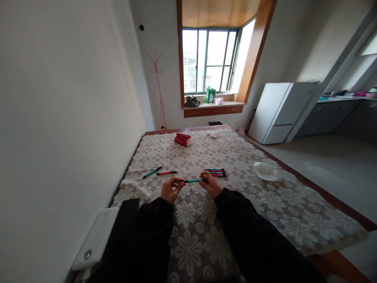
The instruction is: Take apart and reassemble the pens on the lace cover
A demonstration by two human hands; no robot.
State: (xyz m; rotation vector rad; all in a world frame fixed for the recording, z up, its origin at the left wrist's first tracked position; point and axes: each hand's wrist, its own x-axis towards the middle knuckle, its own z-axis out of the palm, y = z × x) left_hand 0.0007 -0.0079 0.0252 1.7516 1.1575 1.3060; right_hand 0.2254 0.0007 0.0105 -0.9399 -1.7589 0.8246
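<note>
I had both hands pinched on one teal pen (193, 181) at frame centre, left hand (171, 189) and right hand (211, 183) at its ends, above the bed (265, 204). Grip looked fingertip-only, so it could've slipped onto the pen pile (215, 172).

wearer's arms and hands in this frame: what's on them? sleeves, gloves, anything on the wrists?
Both arms are covered by long black sleeves of a plain dark fabric, loose and bulky, ending at the wrists. The left hand and the right hand are bare: no gloves. No watch, ring or band shows; the cuffs cover the wrists, so anything under them is hidden. No logos or markings are visible on the sleeves.
</note>
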